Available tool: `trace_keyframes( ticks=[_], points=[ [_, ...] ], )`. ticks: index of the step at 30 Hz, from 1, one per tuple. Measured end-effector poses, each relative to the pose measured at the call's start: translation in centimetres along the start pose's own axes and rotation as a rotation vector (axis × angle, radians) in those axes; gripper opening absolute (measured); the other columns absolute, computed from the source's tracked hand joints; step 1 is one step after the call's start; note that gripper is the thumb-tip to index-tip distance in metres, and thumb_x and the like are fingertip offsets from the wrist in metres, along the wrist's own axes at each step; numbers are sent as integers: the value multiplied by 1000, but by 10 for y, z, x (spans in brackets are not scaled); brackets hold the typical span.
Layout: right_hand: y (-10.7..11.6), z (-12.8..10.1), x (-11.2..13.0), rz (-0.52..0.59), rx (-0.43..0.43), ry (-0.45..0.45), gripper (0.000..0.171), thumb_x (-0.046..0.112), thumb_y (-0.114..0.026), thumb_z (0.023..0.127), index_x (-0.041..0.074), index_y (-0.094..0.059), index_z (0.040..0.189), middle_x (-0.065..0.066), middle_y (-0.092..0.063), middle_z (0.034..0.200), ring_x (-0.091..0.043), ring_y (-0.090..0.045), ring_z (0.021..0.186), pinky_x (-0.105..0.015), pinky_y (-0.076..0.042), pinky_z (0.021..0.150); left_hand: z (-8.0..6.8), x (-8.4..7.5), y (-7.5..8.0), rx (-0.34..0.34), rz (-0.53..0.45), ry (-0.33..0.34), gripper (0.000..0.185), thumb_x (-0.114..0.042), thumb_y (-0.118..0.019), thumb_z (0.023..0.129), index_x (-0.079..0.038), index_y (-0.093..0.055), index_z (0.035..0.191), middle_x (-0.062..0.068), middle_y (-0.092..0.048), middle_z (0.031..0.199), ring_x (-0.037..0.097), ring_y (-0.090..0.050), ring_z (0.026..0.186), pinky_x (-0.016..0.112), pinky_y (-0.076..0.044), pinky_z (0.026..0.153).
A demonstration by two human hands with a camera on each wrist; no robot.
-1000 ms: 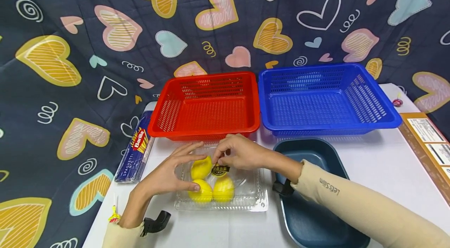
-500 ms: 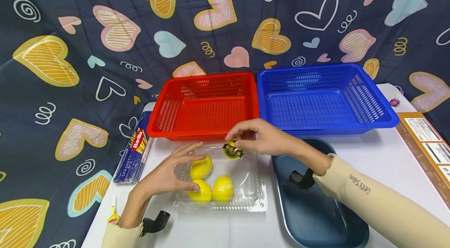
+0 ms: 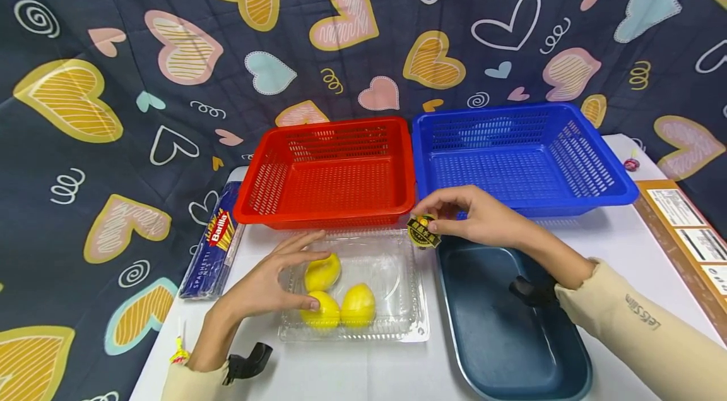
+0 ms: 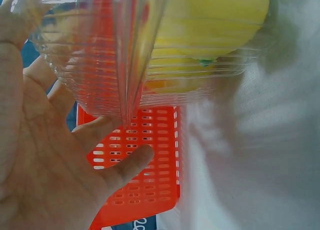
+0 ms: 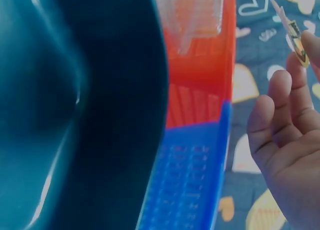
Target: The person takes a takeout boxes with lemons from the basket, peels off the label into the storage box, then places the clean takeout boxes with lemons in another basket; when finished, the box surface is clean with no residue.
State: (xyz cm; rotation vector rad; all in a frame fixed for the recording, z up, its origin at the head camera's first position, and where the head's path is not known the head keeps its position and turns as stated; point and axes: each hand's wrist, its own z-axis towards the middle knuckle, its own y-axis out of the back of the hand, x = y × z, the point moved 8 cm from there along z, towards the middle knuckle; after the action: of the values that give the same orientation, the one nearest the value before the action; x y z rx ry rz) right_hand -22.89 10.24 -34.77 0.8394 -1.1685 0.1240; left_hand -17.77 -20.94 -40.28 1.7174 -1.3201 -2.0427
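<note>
While my right hand [image 3: 477,218] pinches the round label [image 3: 423,233] near the clear container [image 3: 397,327], at whose left end my left hand [image 3: 267,287] lies spread and holds nothing, I judge the label light, flimsy, probably tacky, best held by its rim.

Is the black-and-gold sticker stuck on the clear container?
No, the right hand pinches the sticker clear of the container.

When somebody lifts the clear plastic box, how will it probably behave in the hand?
The clear plastic box would probably flex a little, since its ribbed sides look thin. It may tip leftward, because the three yellow fruits sit mostly toward its left. Their rounded shapes could roll into the free space.
</note>
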Motion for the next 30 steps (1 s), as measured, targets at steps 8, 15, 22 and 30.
trace_keyframes(
  ticks=[8,15,22,30],
  points=[
    [7,-16,-18,33,-13,-46,22,9,-71,94,15,-74,116,-3,-74,97,-21,-64,81,-28,-56,71,0,0,0,2,9,8,75,-39,-93,69,-32,-64,138,-19,-35,163,27,-19,158,75,-19,118],
    [9,-30,-31,27,8,-60,22,7,-71,94,13,-74,116,-4,-76,104,-17,-64,81,-25,-57,71,0,0,1,8,15,0,76,-39,-92,70,-30,-63,140,-14,-34,165,33,-19,158,76,-19,116],
    [8,-41,-45,37,60,-90,22,8,-70,95,8,-73,116,-6,-75,101,-13,-65,80,-24,-57,71,1,1,1,2,27,2,77,-38,-93,69,-30,-63,140,-14,-34,165,32,-19,158,76,-20,117],
    [4,-49,-58,13,139,-141,22,9,-70,95,8,-72,116,-5,-67,92,-11,-62,80,-24,-56,69,1,0,0,5,18,11,75,-36,-93,70,-32,-63,139,-13,-34,165,30,-19,158,76,-19,117]
  ],
)
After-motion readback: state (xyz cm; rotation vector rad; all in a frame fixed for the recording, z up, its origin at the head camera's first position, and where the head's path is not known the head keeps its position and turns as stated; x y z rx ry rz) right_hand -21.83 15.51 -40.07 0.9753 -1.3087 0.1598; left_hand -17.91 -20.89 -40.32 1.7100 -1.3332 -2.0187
